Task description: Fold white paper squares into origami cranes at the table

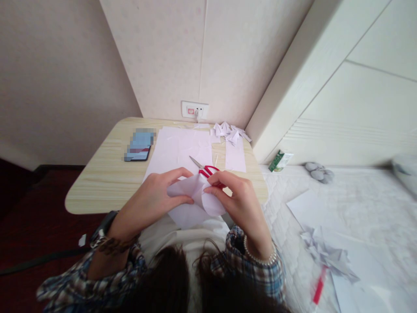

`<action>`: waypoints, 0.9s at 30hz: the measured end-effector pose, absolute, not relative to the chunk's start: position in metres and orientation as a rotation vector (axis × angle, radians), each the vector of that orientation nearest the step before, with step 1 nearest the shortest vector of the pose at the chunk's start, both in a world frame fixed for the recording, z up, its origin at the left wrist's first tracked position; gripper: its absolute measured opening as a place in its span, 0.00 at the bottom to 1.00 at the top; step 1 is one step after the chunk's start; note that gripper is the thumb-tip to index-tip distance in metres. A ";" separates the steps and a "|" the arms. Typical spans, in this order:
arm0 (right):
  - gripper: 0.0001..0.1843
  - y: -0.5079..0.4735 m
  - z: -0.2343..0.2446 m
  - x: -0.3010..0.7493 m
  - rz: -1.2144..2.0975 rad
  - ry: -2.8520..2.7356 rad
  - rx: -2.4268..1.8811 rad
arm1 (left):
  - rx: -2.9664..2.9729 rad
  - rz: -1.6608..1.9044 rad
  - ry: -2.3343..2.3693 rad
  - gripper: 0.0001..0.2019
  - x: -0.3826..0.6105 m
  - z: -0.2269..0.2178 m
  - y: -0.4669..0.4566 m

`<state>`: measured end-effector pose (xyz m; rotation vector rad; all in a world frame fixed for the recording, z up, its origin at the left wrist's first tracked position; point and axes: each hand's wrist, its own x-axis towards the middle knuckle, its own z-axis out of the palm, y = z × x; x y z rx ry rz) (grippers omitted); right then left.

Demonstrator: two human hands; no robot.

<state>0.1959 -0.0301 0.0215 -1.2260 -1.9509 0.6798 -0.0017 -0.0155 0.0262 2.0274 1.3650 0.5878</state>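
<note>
Hands are meeting over the near edge of the pale wood-grain worktop (104,187). Both the left hand (151,202) and the right hand (243,200) are pinching a small creased white paper piece (197,191), fingers clamped on its opposite sides. Just behind it, red-handled metal scissors (203,168) are lying on flat white paper sheets (182,148). To their left a dark rectangular phone (139,148) is resting; small folded white paper shapes (228,130) are sitting by the wall.
</note>
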 end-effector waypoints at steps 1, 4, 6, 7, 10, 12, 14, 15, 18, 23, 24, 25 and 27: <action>0.04 -0.028 0.021 0.196 0.702 -1.941 -1.215 | 2.038 0.593 1.376 0.11 -0.002 0.025 -0.015; 0.05 -0.020 0.016 0.195 0.789 -1.889 -1.171 | 2.055 0.619 1.417 0.14 -0.004 0.020 -0.010; 0.10 -0.013 0.014 0.195 0.802 -1.863 -1.145 | 2.049 0.634 1.451 0.16 -0.005 0.016 -0.004; 0.10 -0.008 0.013 0.196 0.795 -1.870 -1.122 | 2.044 0.635 1.461 0.16 -0.006 0.014 0.000; 0.04 0.009 0.012 0.198 0.778 -1.970 -1.049 | 2.029 0.642 1.469 0.16 -0.008 0.009 0.014; 0.00 0.024 0.013 0.200 0.761 -2.065 -1.014 | 2.014 0.659 1.468 0.17 -0.010 0.007 0.025; 0.02 0.040 0.012 0.201 0.747 -2.124 -0.993 | 1.991 0.688 1.479 0.18 -0.011 0.005 0.037; 0.03 0.048 0.012 0.201 0.748 -2.141 -0.989 | 1.980 0.699 1.488 0.19 -0.011 0.003 0.043; 0.04 0.072 0.008 0.199 0.764 -2.158 -0.999 | 1.962 0.722 1.499 0.22 -0.012 -0.001 0.063; 0.05 0.104 -0.002 0.194 0.752 -2.202 -1.056 | 1.963 0.668 1.470 0.23 -0.014 -0.015 0.098; 0.06 0.110 -0.004 0.193 0.747 -2.209 -1.074 | 1.954 0.670 1.476 0.24 -0.016 -0.019 0.105; 0.06 0.115 -0.006 0.191 0.743 -2.211 -1.094 | 1.945 0.666 1.479 0.24 -0.017 -0.022 0.112; 0.07 0.126 -0.010 0.187 0.740 -2.204 -1.128 | 1.924 0.672 1.486 0.24 -0.019 -0.028 0.125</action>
